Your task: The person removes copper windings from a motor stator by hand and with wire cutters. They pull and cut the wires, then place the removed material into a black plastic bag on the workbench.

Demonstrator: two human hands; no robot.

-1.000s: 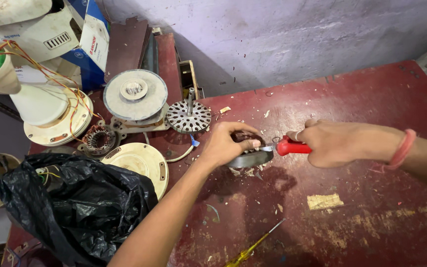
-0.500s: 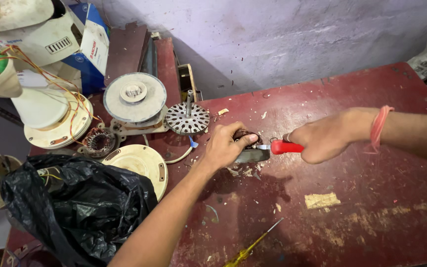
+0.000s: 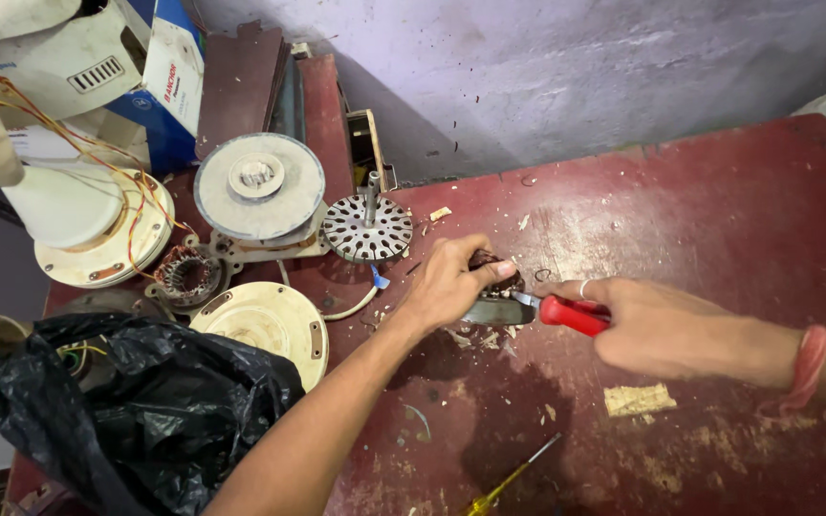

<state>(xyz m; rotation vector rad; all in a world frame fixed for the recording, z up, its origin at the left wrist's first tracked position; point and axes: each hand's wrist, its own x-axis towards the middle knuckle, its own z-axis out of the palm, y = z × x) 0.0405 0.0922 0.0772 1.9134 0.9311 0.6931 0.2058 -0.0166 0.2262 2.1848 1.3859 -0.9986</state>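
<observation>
Right hand [image 3: 666,330] has drawn nearer, red-handled tool [image 3: 574,314] now at the part [image 3: 491,311]. Left hand [image 3: 451,285] fingers pinch the part on tabletop [image 3: 719,220]; right fingers wrap the handle.

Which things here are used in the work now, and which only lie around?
In use: left hand, right hand, red-handled tool, small dark part, metal piece.
Lying about: rotor, yellow screwdriver, black bag, round covers, stator.

Black plastic bag [image 3: 136,411], slotted rotor [image 3: 367,227], round covers, possibly fan motor parts.
</observation>
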